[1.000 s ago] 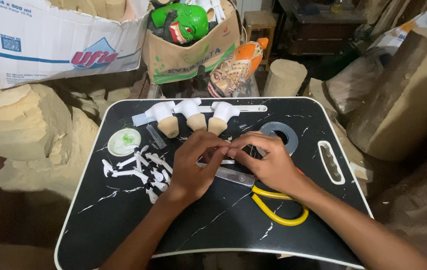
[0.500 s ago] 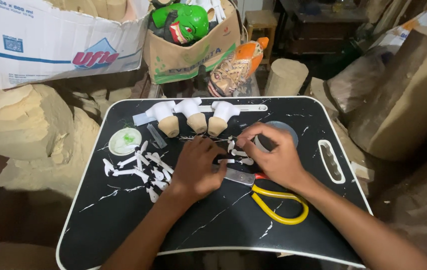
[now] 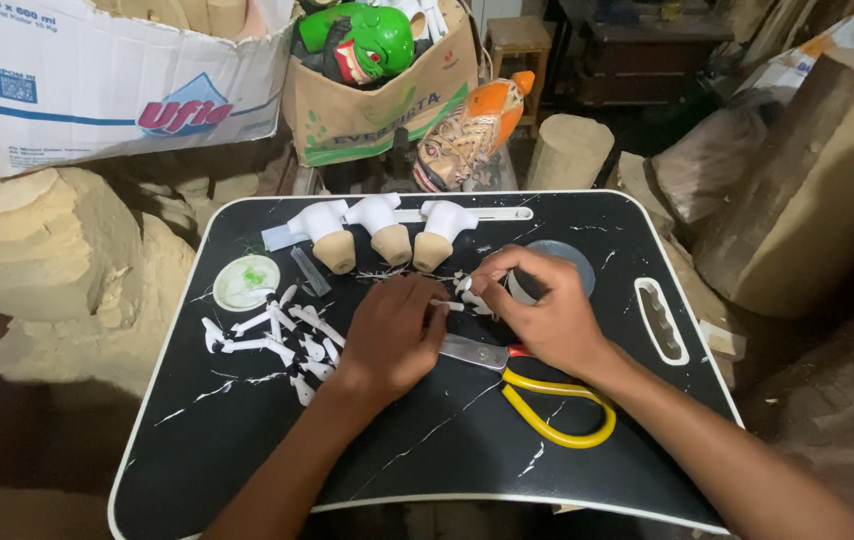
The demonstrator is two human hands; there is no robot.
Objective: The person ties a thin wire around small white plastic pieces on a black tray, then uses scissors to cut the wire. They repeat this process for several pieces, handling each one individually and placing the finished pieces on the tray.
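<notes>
The left hand (image 3: 392,335) and right hand (image 3: 542,310) pinch a thin white stick (image 3: 444,304) by its ends, at 3 o'clock of the white scraps (image 3: 272,335); it looks light and brittle.

Desk (image 3: 247,450): black, thin white marble-like veins, white rim. Scissors (image 3: 552,405): yellow handles, grey blade. Small pieces (image 3: 277,335) on desk: white. Three carved figures (image 3: 387,232): white tops, tan bases. Round lid (image 3: 246,282): white, green smear. Mask (image 3: 362,42) in box: bright green, red mouth. Second mask (image 3: 467,130): orange, brown-and-white pattern.

Dim, sharp centre, dark shadowy edges
</notes>
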